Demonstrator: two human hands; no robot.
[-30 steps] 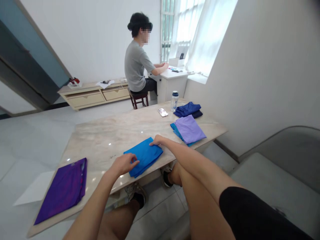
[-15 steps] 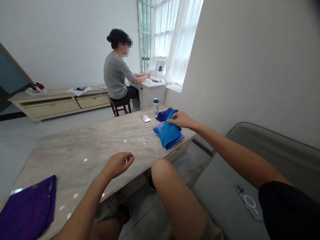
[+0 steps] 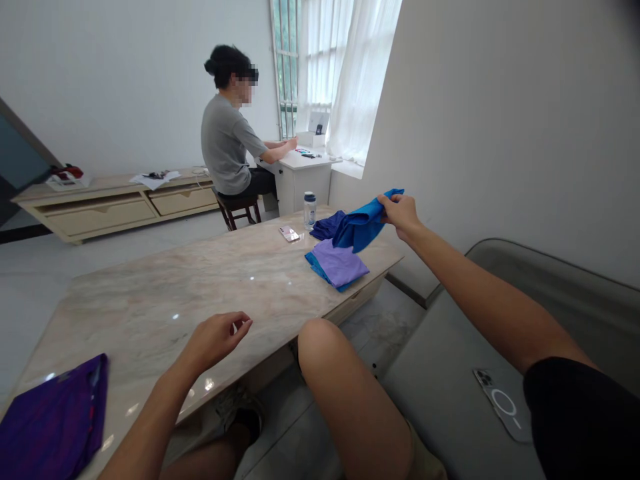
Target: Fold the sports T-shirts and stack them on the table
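Observation:
My right hand is closed on a bright blue cloth, which hangs folded over in the air. Below it, a lilac cloth lies on top of another blue cloth at the table's right end. A dark blue cloth rests crumpled just behind them, partly covered by the held one. Over the front part of the table, my left hand hovers with loosely curled fingers and nothing visible in it. Nearest to that hand's side, a folded purple cloth lies at the table's left end.
A water bottle and a pink phone stand and lie on the marble-patterned table. Another phone is on the grey sofa at my right. A person sits at a white desk beyond.
My right hand has lifted the bright blue cloth up and to the right off the pile, uncovering the lilac cloth. My left hand has shifted slightly left.

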